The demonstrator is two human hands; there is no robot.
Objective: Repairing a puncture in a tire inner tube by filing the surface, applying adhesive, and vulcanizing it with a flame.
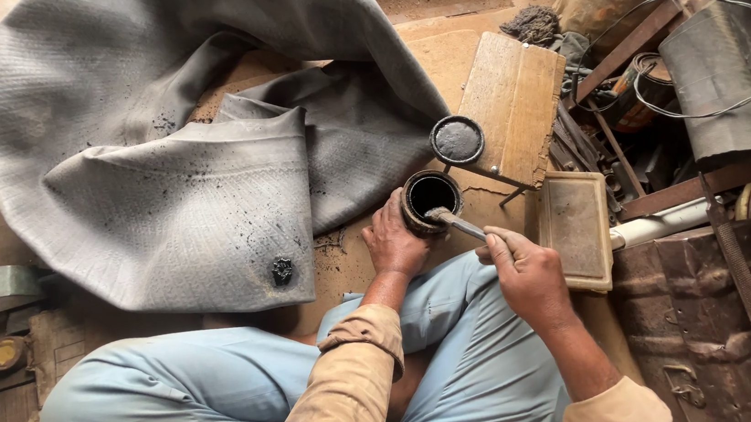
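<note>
I sit cross-legged on the floor. My left hand (394, 239) grips the side of a small round tin (430, 200) of black paste, steadying it. My right hand (523, 272) holds a thin stick (459, 223) whose tip dips into the tin's open mouth. The tin's round lid (457, 140) lies upturned just beyond it. A large grey rubber inner tube (168, 157) lies folded in front of me, dusted with black specks, with a small black patch spot (282, 270) near its front edge.
A wooden board (513, 101) and a flat rectangular block (576, 228) lie right of the tin. Further right, a cluttered pile holds rolled rubber (726, 81), wires, a white pipe (661, 225) and a rusty metal box (717, 325). A small tool (2, 353) rests at left.
</note>
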